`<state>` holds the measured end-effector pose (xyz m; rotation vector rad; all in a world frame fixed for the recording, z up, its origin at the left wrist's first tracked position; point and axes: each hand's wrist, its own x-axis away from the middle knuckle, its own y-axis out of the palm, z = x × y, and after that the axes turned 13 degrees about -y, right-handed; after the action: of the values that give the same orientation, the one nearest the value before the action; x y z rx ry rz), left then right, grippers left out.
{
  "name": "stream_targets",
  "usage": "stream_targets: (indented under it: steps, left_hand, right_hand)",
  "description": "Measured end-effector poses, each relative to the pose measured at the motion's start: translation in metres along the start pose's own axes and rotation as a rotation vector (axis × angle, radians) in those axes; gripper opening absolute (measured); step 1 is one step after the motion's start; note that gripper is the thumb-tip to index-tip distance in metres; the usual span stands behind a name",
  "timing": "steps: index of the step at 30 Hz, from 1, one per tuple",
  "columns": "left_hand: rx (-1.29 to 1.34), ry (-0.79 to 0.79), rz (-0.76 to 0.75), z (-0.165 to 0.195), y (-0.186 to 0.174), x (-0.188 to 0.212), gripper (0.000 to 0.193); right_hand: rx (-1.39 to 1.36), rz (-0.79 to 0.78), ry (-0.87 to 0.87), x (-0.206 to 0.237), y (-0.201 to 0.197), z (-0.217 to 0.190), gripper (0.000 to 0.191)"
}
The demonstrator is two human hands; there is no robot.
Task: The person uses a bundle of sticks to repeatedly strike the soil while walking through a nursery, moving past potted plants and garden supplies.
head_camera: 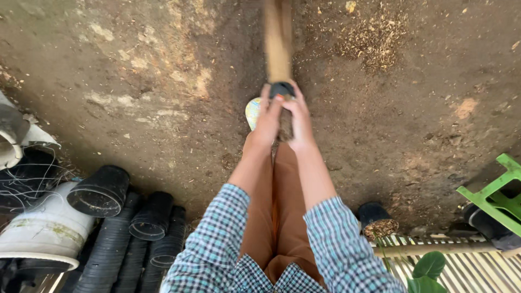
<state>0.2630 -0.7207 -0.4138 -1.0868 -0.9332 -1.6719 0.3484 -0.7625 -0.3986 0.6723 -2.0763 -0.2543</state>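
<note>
Both hands, left (267,120) and right (297,116), grasp a small black pot (281,88) at arm's length over the dirt floor (135,81), just below a blurred wooden pole (278,43). Stacked black pots (116,239) lie lower left beside a white bucket (46,233); a green stool (496,198) stands at right.

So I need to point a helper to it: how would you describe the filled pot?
Start at the slatted bamboo bench at lower right. At its upper left edge stands one small black pot. Unlike the empty black pots stacked on their sides at lower left, it is upright and filled with brown husk.
</note>
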Motion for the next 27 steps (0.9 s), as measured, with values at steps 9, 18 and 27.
stream_targets:
  steps: [9,18,27]
  left_hand:
    - [-0.286,0.031,0.193,0.037,-0.011,-0.069,0.065]
    - [-0.195,-0.071,-0.087,-0.01,0.066,-0.009,0.069]
    - [-0.065,0.035,0.178,0.058,0.01,-0.054,0.071]
  right_hand:
    - [-0.12,-0.041,0.114,-0.078,0.005,0.017,0.063]
    - [0.029,0.297,-0.046,0.006,-0.036,-0.049,0.071]
    - [-0.001,-0.049,0.122,-0.087,0.011,-0.011,0.067]
